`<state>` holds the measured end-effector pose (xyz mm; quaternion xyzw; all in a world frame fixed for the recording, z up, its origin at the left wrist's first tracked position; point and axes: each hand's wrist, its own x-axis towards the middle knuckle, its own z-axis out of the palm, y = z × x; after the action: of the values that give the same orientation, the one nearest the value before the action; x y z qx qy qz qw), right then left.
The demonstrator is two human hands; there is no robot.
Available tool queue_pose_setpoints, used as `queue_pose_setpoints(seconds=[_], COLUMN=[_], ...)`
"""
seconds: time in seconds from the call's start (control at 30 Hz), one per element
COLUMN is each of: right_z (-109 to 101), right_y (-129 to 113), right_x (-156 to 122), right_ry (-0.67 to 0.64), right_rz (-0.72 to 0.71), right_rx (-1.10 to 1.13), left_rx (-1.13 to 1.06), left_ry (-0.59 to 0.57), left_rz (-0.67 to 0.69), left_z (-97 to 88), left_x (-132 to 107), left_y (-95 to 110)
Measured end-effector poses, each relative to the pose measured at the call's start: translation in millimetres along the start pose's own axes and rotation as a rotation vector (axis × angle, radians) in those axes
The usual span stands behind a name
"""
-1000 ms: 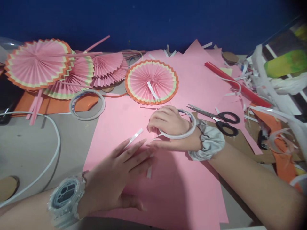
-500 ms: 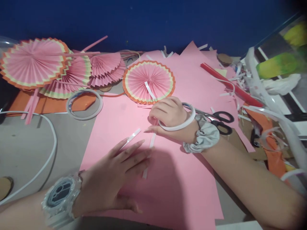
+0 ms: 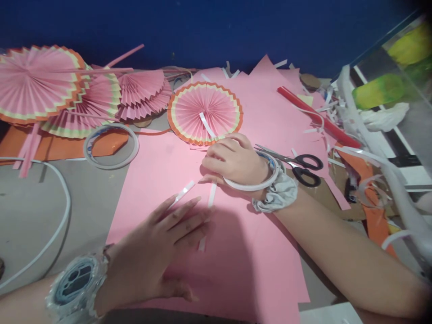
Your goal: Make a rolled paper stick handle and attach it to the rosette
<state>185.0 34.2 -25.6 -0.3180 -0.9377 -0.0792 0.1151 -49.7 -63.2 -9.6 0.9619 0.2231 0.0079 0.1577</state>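
Observation:
My left hand (image 3: 162, 245) lies flat on a large pink paper sheet (image 3: 243, 265), fingers stretched out, with a short white strip (image 3: 184, 192) stuck at a fingertip. The fingertips press on a long white tape strip (image 3: 207, 216) that runs along the sheet up to my right hand (image 3: 232, 159). That hand is curled, fingers pinched at the strip's far end. A thin white tape roll (image 3: 253, 184) hangs round its wrist like a bangle, beside a grey scrunchie (image 3: 278, 194).
Black-handled scissors (image 3: 300, 167) lie just right of my right hand. A round pink pleated fan (image 3: 204, 112) sits behind it, with more fans (image 3: 50, 85) at the far left. Another tape ring (image 3: 111, 146), a red rod (image 3: 313, 118), a white cable (image 3: 59, 222) and paper scraps surround the sheet.
My right hand has drawn away from the left, up the sheet towards the fan, and more of the white strip shows between the hands. My left hand stays flat.

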Motion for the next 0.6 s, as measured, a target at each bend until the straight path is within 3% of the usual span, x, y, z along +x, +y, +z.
queue_pose_setpoints(seconds=[0.23,0.6], right_z=[-2.5,-4.8], right_y=[-1.3,-1.3], right_x=[2.8,1.9], right_ry=[-0.059,-0.041], right_rz=[0.031,0.050], right_rx=[0.055,0.095], left_rx=[0.006,-0.002], left_ry=[0.012,0.011], left_rz=[-0.002,-0.004], left_z=[-1.5,-1.7], left_x=[1.8,1.7], left_y=[0.8,-0.3])
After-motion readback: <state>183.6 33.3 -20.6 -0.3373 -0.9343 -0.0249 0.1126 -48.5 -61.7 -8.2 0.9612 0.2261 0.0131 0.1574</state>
